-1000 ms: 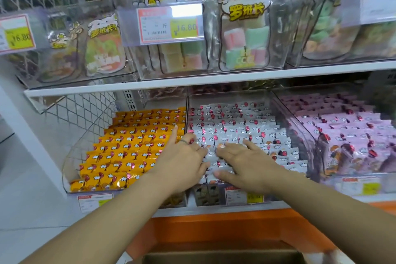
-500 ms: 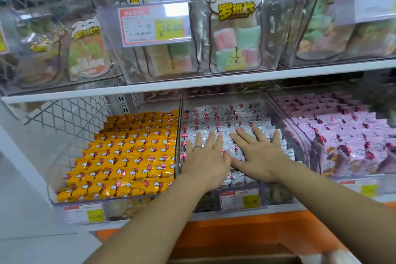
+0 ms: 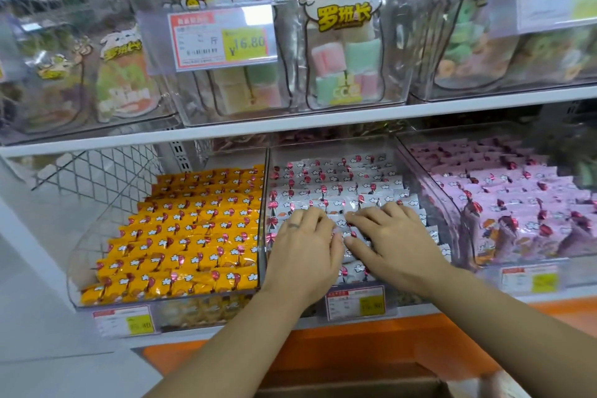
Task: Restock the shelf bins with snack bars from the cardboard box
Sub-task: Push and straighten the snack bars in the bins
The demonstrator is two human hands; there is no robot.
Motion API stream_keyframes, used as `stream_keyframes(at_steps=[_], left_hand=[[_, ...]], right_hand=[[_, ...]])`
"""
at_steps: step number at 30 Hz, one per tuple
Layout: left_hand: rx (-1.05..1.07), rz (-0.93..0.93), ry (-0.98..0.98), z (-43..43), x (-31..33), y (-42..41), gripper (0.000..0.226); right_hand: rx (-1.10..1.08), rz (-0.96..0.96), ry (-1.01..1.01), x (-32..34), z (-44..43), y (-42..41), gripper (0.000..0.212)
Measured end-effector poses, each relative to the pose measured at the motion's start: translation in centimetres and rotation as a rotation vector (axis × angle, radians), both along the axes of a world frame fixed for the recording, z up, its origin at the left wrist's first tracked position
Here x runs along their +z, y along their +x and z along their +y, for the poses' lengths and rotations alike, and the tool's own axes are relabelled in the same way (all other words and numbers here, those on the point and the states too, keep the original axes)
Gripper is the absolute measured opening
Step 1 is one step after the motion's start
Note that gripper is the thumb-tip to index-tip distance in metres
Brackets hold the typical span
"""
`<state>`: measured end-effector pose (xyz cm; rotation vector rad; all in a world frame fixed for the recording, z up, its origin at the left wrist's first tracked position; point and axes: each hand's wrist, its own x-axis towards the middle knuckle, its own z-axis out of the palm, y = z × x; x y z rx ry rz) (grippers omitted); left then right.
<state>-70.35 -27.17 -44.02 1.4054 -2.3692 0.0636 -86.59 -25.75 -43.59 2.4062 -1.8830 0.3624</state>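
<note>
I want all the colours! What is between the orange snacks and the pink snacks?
In the head view, the middle bin of white snack bars lies between them, with the left hand and right hand resting on them.

Two bare forearms (image 3: 226,349), L hand (image 3: 303,255) w/ thin dark ring (image 3: 294,225) on one finger, R hand (image 3: 387,245) bare

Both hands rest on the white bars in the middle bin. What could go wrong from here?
The left hand and right hand lie on the white bars; hard pressing may crush them. The bars reach close to the low front of the middle bin; pushed forward, some may slide out.
</note>
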Motion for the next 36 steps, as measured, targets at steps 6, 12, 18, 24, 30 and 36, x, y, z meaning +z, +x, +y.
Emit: stream_keyframes(at_steps=[6, 12, 18, 24, 30, 36], left_hand=[[0.084, -0.266, 0.375, -2.4, 0.4, -0.3, 0.057], [0.095, -0.290, 0.312, -1.9, 1.1, -0.3, 0.054], [0.161, -0.113, 0.097, -2.3, 1.8, -0.9, 0.043], [0.199, -0.148, 0.342, -6.3, 1.6, -2.0, 0.057], [0.229, -0.163, 0.099, -5.4, 0.9, -2.1, 0.049], [0.265, 0.007, 0.048, -6.6, 1.4, -2.1, 0.044]], right_hand=[[0.005, 0.051, 0.271, 0.6, -0.1, -0.1, 0.079], [-0.011, 0.029, 0.415, 2.3, -1.3, -0.1, 0.062], [-0.051, 0.088, 0.078, 2.9, -3.4, -1.4, 0.046], [-0.133, 0.061, 0.246, 1.5, -6.5, -2.2, 0.064], [-0.158, 0.088, 0.043, 1.0, -5.7, -1.9, 0.067], [-0.153, 0.005, 0.005, 1.8, -7.1, -1.7, 0.058]])
